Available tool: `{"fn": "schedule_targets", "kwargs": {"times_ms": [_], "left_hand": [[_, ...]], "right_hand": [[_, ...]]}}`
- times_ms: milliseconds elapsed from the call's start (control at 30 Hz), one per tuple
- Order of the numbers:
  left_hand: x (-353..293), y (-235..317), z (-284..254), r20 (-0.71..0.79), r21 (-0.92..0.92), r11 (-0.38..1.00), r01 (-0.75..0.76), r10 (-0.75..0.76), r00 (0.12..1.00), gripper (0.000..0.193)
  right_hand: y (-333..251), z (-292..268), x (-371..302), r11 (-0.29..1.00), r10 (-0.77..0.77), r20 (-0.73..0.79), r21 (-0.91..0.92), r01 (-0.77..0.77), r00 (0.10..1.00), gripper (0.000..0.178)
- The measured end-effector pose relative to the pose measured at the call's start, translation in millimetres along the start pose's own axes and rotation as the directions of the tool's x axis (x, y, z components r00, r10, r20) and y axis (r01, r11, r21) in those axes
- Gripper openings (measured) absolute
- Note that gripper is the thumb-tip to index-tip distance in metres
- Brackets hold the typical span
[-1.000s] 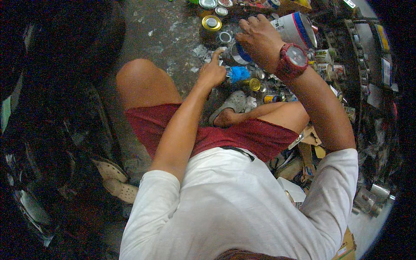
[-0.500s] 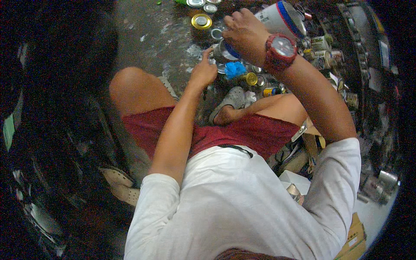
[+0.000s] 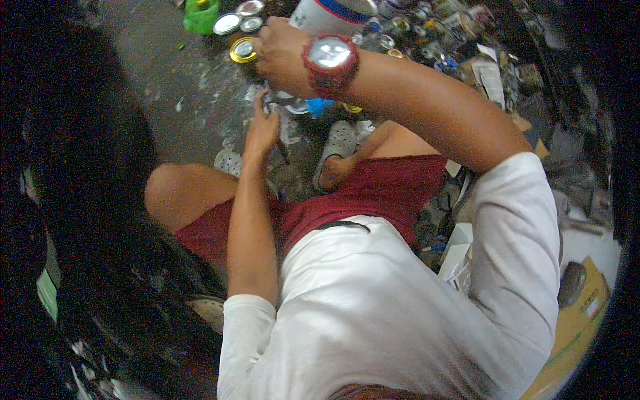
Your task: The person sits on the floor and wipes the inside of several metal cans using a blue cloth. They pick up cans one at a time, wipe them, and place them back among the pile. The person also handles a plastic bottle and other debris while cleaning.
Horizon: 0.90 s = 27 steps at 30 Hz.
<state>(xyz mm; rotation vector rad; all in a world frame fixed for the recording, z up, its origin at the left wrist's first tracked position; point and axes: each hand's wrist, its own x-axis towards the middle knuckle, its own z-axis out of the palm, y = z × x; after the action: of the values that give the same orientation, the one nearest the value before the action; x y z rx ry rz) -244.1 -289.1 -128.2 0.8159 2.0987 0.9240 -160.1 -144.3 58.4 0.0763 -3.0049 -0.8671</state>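
My right hand (image 3: 280, 50) is curled shut over something small, but I cannot make out what it grips; a red wristwatch (image 3: 330, 60) sits just behind it on the wrist. Just below it, my left hand (image 3: 262, 127) closes around a thin dark tool (image 3: 283, 152) whose end sticks down toward my knee. Touching the far side of the right hand is a yellow-rimmed tin (image 3: 242, 50), with two silver lids (image 3: 239, 19) and a green container (image 3: 201, 15) just beyond it. A white bucket (image 3: 333, 12) with a red and blue band stands right of the knuckles. A grey sandal (image 3: 338, 150) lies below the hands.
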Motion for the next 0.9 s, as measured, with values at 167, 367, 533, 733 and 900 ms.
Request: {"fn": "schedule_targets", "kwargs": {"times_ms": [167, 367, 533, 733, 900], "left_hand": [[-15, 12, -13, -0.043, -0.044, 0.989, -0.143, 0.142, 0.989, 0.071], [-86, 15, -23, 0.057, -0.241, 0.959, -0.146, 0.164, 0.985, 0.071], [-166, 18, -43, -0.071, -0.101, 0.989, -0.109, 0.102, 0.992, 0.074], [-236, 54, -68, 0.067, -0.334, 0.924, 0.185, -0.172, 0.983, 0.076], [-279, 69, -61, -0.09, 0.012, 1.0, -0.019, 0.02, 0.996, 0.063]], "right_hand": [[45, -33, -16, 0.887, 0.194, 0.159, 0.394, -0.242, 0.968, 0.064], [66, -95, -117, 0.522, 0.625, -0.175, 0.819, -0.24, 0.761, 0.086], [106, -168, -241, -0.029, 0.857, -0.082, 0.978, 0.207, 0.508, 0.082], [98, -189, -426, 0.161, 0.985, -0.136, 0.937, -0.309, 0.102, 0.092], [17, -97, -548, -0.013, 1.0, -0.01, 0.698, -0.716, -0.028, 0.092]]}}
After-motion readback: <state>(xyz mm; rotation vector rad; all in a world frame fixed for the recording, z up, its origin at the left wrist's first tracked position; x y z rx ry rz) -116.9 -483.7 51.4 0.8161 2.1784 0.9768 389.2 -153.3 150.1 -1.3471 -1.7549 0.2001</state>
